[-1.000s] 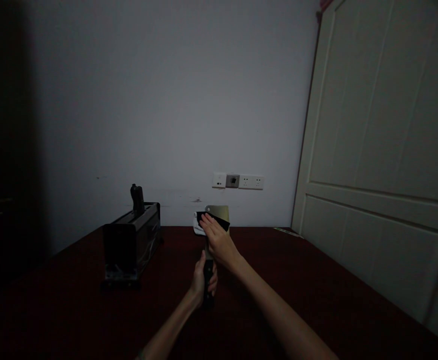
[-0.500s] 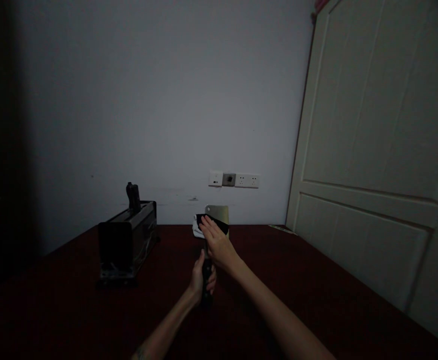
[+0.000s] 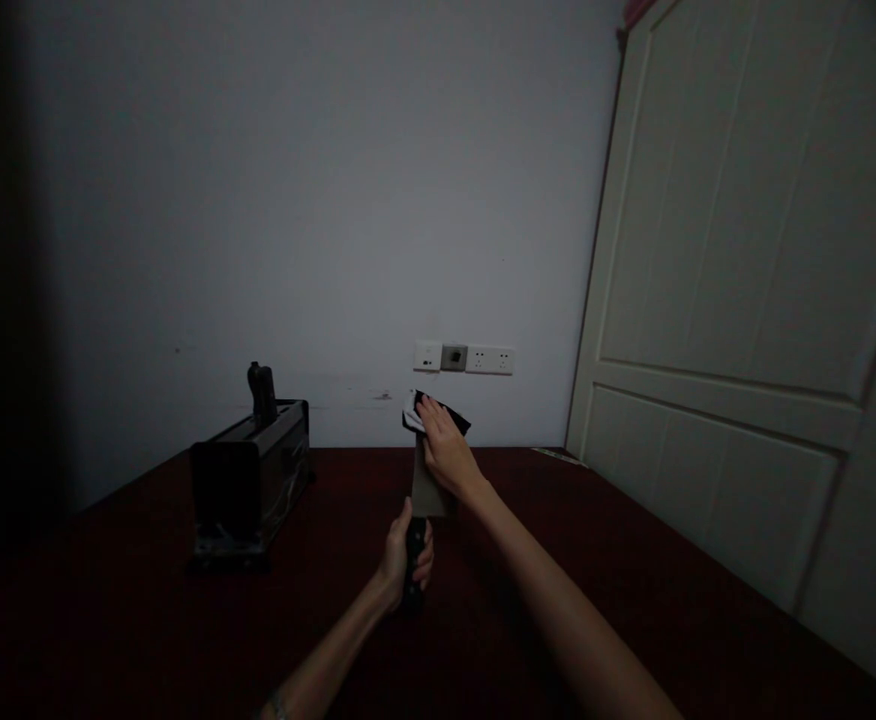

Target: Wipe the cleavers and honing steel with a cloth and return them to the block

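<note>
The left hand [image 3: 397, 555] is curling its fingers around the black handle [image 3: 414, 545] of a cleaver [image 3: 429, 490], blade pointing up over the dark red worktop [image 3: 363, 480]. The right hand [image 3: 449, 455] is laying its fingers flat over a black-and-white cloth [image 3: 459, 420] up top, can't tell if it's pinching. A boxy black holder [image 3: 247, 470] is sitting off left.

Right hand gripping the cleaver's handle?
No, the left hand grips the cleaver's handle; the right hand is up by the blade.
</note>
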{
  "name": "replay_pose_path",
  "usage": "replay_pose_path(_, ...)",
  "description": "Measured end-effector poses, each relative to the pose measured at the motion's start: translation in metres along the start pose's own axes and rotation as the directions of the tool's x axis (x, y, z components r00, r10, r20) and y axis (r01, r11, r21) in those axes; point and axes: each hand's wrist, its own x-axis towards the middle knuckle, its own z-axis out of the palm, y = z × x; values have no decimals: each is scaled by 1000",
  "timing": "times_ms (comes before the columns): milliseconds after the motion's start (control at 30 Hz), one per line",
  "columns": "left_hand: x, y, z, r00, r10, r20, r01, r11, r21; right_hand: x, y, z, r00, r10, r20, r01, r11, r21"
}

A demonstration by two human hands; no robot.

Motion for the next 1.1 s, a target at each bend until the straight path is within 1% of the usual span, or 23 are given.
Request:
replay_pose_path(100,1,-1,0,1000,-11,-21,10,1000,-19,-11,1,4,1000,22,3,-22,999,36)
replay_pose_path(200,3,0,-2,999,-33,-37,30,997,-68,-33,-12,10,998,-15,53,10,996,87)
replay_pose_path(233,3,1,-3,997,-43,-60,38,996,-82,-41,-18,12,997,-34,75,26,994,105)
replay_pose_path(300,4,4,-6,988,-52,-146,37,994,-100,-55,-31,16,990,-78,116,62,989,136)
replay_pose_path(367,5,6,-8,978,-43,-203,20,993,-112,-60,-40,17,984,-113,139,91,983,157)
replay_pose_path(400,5,7,-8,979,-41,-198,18,993,-115,-59,-42,16,982,-121,142,97,982,164)
replay_pose_path(433,4,8,-8,985,-41,-169,22,993,-114,-56,-40,15,984,-119,136,95,981,169)
replay_pose_path(500,4,8,-7,996,-47,-72,40,994,-101,-43,-32,10,991,-90,101,72,982,172)
replay_pose_path(567,4,7,-5,999,-40,3,40,996,-84,-26,-19,4,998,-44,41,37,986,165)
replay_pose_path(633,4,5,-3,999,-32,39,34,997,-73,-14,-7,-1,1000,-1,-14,3,988,152)
replay_pose_path(700,3,3,-1,999,-30,41,32,997,-63,-9,-2,-3,999,21,-44,-15,990,138)
replay_pose_path(767,3,2,-1,999,-32,36,34,998,-57,-14,-4,-3,999,24,-47,-18,991,130)
replay_pose_path(833,2,1,-1,999,-39,22,40,997,-62,-26,-12,-1,1000,12,-26,-9,992,126)
replay_pose_path(933,2,1,-2,996,-74,-51,71,996,-56,-48,-27,0,999,-38,30,34,992,121)
replay_pose_path(1000,2,1,-3,993,-85,-83,82,996,-41,-57,-32,-1,997,-66,50,59,991,124)
replay_pose_path(1033,2,1,-3,994,-77,-75,74,997,-39,-58,-32,-2,996,-75,52,68,990,125)
replay_pose_path(1100,3,1,-3,999,-49,-16,48,998,-51,-55,-25,-5,996,-77,45,71,991,117)
